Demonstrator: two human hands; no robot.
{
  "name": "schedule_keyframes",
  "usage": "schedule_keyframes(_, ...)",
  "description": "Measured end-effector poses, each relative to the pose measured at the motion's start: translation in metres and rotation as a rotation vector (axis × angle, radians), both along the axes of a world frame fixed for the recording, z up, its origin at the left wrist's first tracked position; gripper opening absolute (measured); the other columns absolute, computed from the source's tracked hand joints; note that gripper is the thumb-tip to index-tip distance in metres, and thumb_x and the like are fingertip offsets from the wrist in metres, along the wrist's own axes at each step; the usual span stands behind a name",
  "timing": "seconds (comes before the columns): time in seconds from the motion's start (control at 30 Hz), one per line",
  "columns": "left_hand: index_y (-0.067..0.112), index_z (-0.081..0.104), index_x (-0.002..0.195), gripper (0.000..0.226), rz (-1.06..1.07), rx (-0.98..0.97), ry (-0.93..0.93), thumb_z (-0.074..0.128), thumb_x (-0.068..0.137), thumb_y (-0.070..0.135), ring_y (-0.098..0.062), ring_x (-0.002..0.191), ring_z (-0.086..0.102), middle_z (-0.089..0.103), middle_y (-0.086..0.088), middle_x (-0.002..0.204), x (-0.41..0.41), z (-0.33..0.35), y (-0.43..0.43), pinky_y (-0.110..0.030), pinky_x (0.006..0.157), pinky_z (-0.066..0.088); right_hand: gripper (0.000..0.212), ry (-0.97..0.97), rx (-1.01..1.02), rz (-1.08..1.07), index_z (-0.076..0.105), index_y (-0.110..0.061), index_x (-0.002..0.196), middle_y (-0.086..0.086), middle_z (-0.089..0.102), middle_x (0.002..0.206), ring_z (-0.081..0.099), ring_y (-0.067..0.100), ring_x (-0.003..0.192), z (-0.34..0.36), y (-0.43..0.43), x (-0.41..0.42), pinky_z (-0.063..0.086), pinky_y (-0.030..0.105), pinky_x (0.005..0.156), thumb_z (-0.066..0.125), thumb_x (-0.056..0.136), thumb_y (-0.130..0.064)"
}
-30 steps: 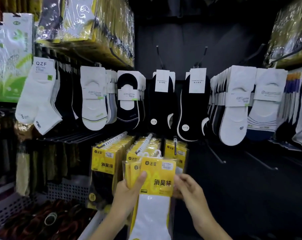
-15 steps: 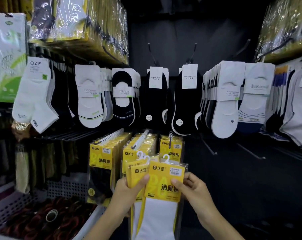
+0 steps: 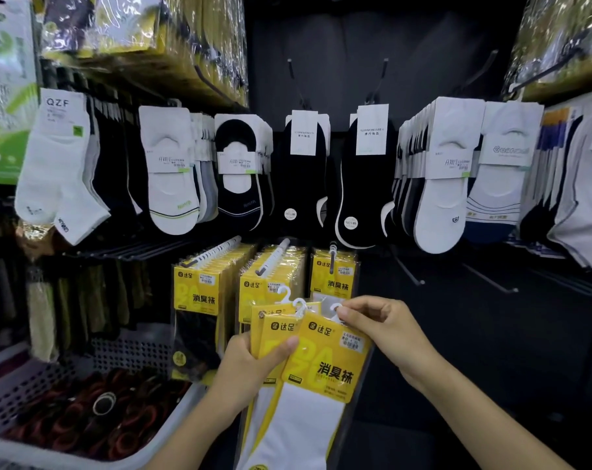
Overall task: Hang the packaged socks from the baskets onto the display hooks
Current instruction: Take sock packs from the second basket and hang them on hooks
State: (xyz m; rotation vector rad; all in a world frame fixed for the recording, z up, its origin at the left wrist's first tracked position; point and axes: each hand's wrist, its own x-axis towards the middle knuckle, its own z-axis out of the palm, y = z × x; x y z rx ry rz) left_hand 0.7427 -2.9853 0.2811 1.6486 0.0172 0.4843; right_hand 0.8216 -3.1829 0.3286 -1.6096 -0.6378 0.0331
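My left hand (image 3: 253, 361) grips a small fanned stack of yellow sock packs (image 3: 274, 334) with white socks and white plastic hangers. My right hand (image 3: 382, 330) pinches the top of the front sock pack (image 3: 328, 364) at its hanger, tilting it to the right. Just behind them three display hooks carry the same yellow packs: a left hook (image 3: 213, 252), a middle hook (image 3: 274, 254) and a right hook (image 3: 332, 257) holding only a few.
A grey perforated basket (image 3: 84, 459) with dark and red items stands at the lower left. Rows of white and black socks (image 3: 301, 178) hang above. Bare hooks (image 3: 406, 269) stick out to the right over a dark panel. Wrapped yellow packs fill the top shelves.
Both hands have lowered slightly with the stack. My right hand slid from the front pack's side up to its hanger, and the front pack has tilted away from the others.
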Motion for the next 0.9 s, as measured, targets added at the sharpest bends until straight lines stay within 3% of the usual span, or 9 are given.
schedule_keyframes(0.17, 0.019, 0.075, 0.088, 0.018, 0.005, 0.004, -0.041, 0.070, 0.076, 0.032, -0.006, 0.077, 0.072, 0.076, 0.007, 0.084, -0.001, 0.001, -0.001, -0.010, 0.059, 0.050, 0.010, 0.012, -0.015, -0.061, 0.075, -0.014, 0.082, 0.010, 0.068, 0.098, 0.065, 0.023, 0.092, -0.003, -0.001, 0.001, 0.053, 0.031, 0.081, 0.070, 0.082, -0.022)
schedule_keyframes(0.3, 0.018, 0.074, 0.093, 0.019, -0.003, -0.050, -0.048, 0.070, 0.078, 0.029, -0.009, 0.080, 0.072, 0.076, 0.003, 0.088, 0.001, 0.001, -0.002, -0.011, 0.060, 0.051, 0.016, 0.041, -0.032, -0.045, 0.072, -0.007, 0.084, 0.008, 0.069, 0.091, 0.065, 0.010, 0.076, -0.005, -0.002, 0.001, 0.052, 0.014, 0.064, 0.068, 0.084, -0.023)
schedule_keyframes(0.4, 0.021, 0.075, 0.092, 0.018, -0.032, -0.090, -0.056, 0.070, 0.077, 0.030, -0.011, 0.082, 0.072, 0.076, 0.002, 0.091, 0.002, 0.000, -0.005, -0.012, 0.061, 0.052, 0.018, 0.111, -0.005, -0.021, 0.073, -0.006, 0.086, 0.003, 0.073, 0.078, 0.067, 0.008, 0.068, -0.008, -0.001, 0.001, 0.051, 0.012, 0.060, 0.066, 0.086, -0.023)
schedule_keyframes(0.57, 0.025, 0.077, 0.088, 0.016, -0.024, -0.082, -0.075, 0.070, 0.077, 0.034, -0.011, 0.082, 0.073, 0.076, 0.003, 0.090, 0.004, -0.002, -0.004, -0.012, 0.061, 0.052, 0.016, 0.148, 0.042, -0.034, 0.073, -0.006, 0.087, 0.004, 0.075, 0.080, 0.070, 0.009, 0.069, -0.009, 0.000, -0.001, 0.051, 0.011, 0.056, 0.066, 0.086, -0.021)
schedule_keyframes(0.73, 0.025, 0.076, 0.081, 0.016, 0.035, -0.069, -0.090, 0.071, 0.073, 0.038, -0.009, 0.074, 0.072, 0.076, 0.005, 0.081, 0.010, 0.000, -0.003, -0.012, 0.056, 0.051, 0.016, 0.114, 0.028, -0.054, 0.070, -0.012, 0.093, 0.005, 0.074, 0.089, 0.070, 0.013, 0.076, -0.008, -0.002, -0.001, 0.052, 0.024, 0.066, 0.065, 0.086, -0.026)
schedule_keyframes(0.9, 0.024, 0.074, 0.087, 0.026, 0.032, -0.103, -0.045, 0.068, 0.072, 0.044, -0.007, 0.075, 0.072, 0.076, 0.009, 0.084, 0.018, 0.000, -0.008, -0.012, 0.055, 0.051, 0.043, 0.283, 0.125, 0.028, 0.066, -0.018, 0.108, 0.002, 0.075, 0.099, 0.072, 0.018, 0.092, -0.027, 0.006, -0.002, 0.056, 0.036, 0.084, 0.075, 0.068, -0.032)
